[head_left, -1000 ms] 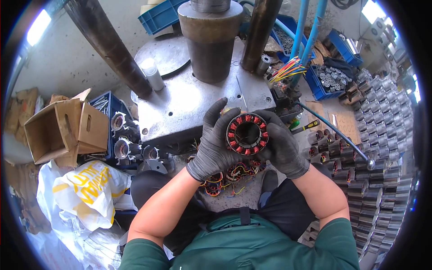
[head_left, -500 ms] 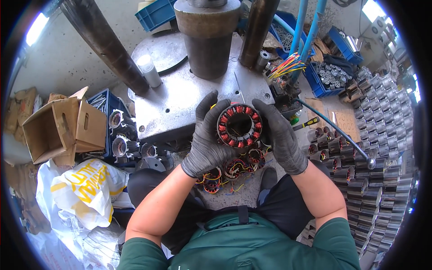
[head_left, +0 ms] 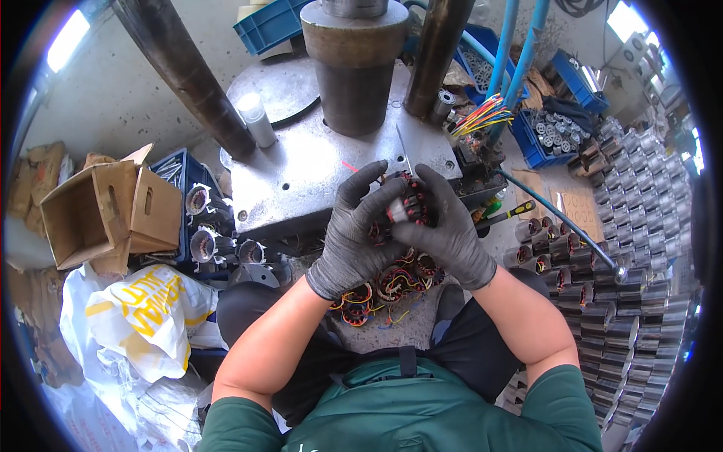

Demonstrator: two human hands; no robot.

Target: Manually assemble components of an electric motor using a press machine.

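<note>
In both gloved hands I hold a motor stator point(head_left: 410, 207) with red windings, over the near edge of the metal press bed point(head_left: 294, 207). It is tipped so that its side shows, and fingers cover much of it. My left hand point(head_left: 348, 245) is wrapped about its left side. My right hand point(head_left: 454, 235) grips the right side, with the thumb across the front. A red lead point(head_left: 349, 166) sticks out past my left fingers. Below my hands, several wired stators point(head_left: 390, 285) lie on the floor between my feet.
A thick press ram point(head_left: 354, 90) stands between two steel columns, beside a white bottle point(head_left: 257, 120). Left are a cardboard box point(head_left: 86, 215), motor housings point(head_left: 203, 245) and a white bag point(head_left: 143, 316). Rows of metal cylinders point(head_left: 633, 226), a long rod point(head_left: 561, 218) and a screwdriver point(head_left: 520, 210) lie right.
The stator has turned from its ring face showing to its side showing. My right hand has moved left and closed on it; the left fingers now reach further over it.
</note>
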